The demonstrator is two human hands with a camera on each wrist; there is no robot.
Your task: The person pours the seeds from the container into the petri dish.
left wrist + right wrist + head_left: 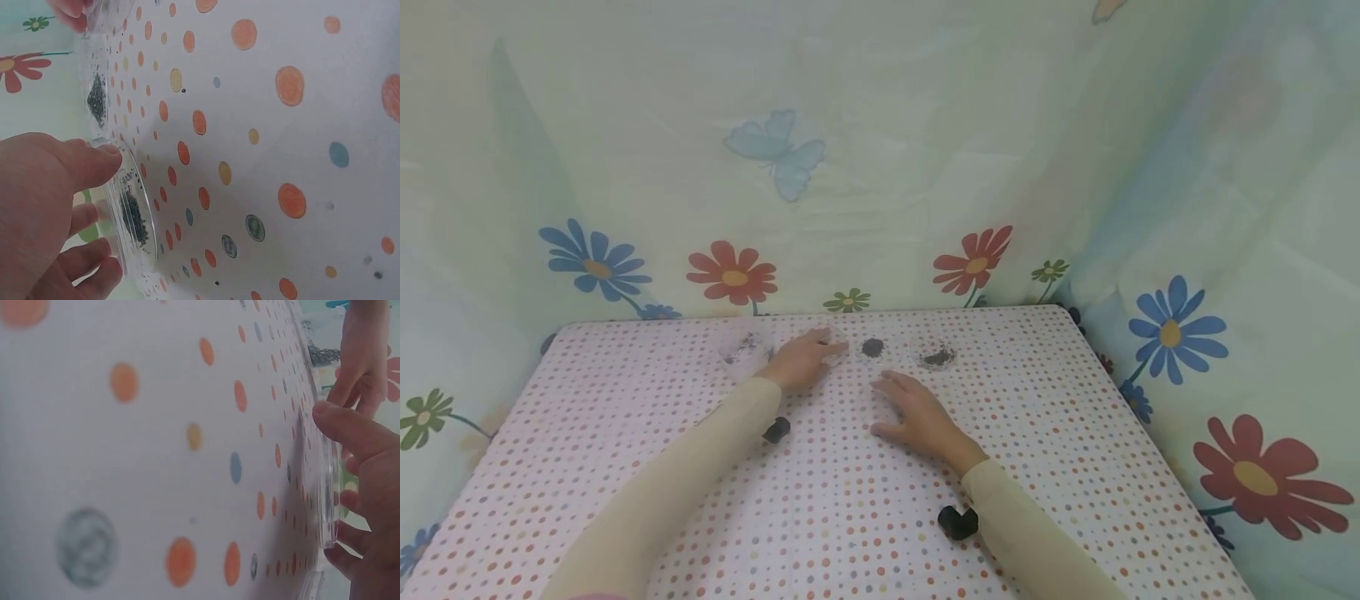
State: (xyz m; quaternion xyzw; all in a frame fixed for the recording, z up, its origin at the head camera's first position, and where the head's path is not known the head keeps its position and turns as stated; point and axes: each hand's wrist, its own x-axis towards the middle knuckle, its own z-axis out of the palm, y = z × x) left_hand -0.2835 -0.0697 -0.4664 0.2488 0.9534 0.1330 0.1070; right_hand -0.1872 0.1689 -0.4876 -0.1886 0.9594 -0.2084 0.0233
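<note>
My left hand point(805, 360) grips a clear petri dish point(150, 231) at the far side of the table. Its thumb rests at the near rim, with the other fingers curled beyond the dish. Small dark grains point(134, 215) lie heaped inside. To the right, my right hand point(917, 417) spans another clear dish point(327, 494), thumb at one side and fingertips at the other. No grains show in that one. Beyond the hands, dark grains point(872, 347) form a round patch in a see-through dish.
Further clear dishes with dark grains stand at the back, one on the left point(745, 346) and one on the right point(937, 357). The dotted tabletop point(820, 517) meets a flowered cloth wall point(880, 233) behind. A black device point(958, 523) sits beside the right forearm.
</note>
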